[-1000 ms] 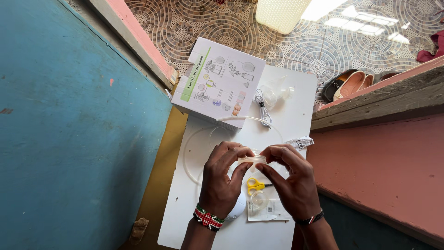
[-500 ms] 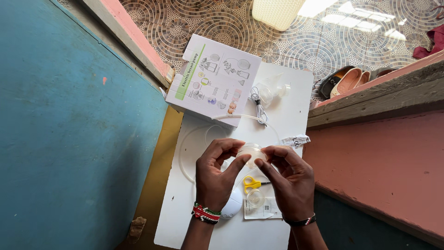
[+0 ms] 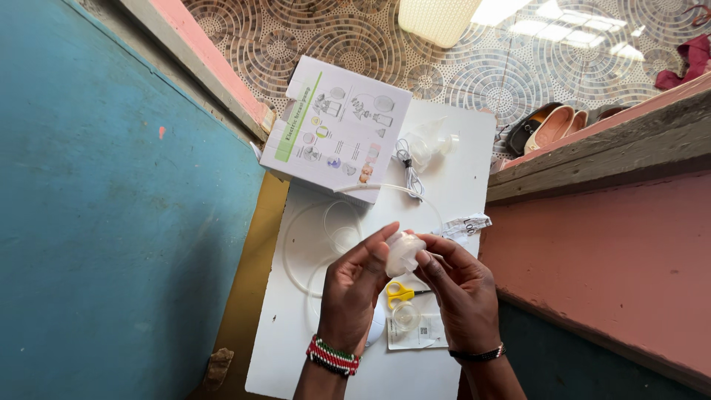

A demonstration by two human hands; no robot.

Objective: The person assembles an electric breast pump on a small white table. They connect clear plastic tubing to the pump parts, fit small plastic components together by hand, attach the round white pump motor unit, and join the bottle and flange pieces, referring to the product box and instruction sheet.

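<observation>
Between our fingertips, above the narrow white table (image 3: 459,178), we hold a small translucent white plastic cup-shaped part (image 3: 404,253); it is off the surface, pinched from both sides. Our left hand (image 3: 355,285), with a beaded red, green and white bracelet (image 3: 332,355) at the wrist, closes thumb and forefinger on the part's near-left edge. Our right hand (image 3: 463,289), wearing a thin dark wristband (image 3: 480,355), grips its right side with thumb and fingers curled in. Both wrists rise from below, palms turned toward each other.

Judging by how things lie, the work seems only partly done. Just under the grip rest small yellow-handled scissors (image 3: 400,293), a clear round plastic piece (image 3: 406,315) and a flat opened clear packet (image 3: 418,332), so unpacking looks finished for this part. Left of the grip a loop of clear thin tubing (image 3: 296,252) lies loose. Beyond it, a white cardboard box with a green stripe (image 3: 337,130), a coiled white cable (image 3: 407,164) and a clear plastic fitting (image 3: 429,144) sit untouched, well apart from our hands.
</observation>
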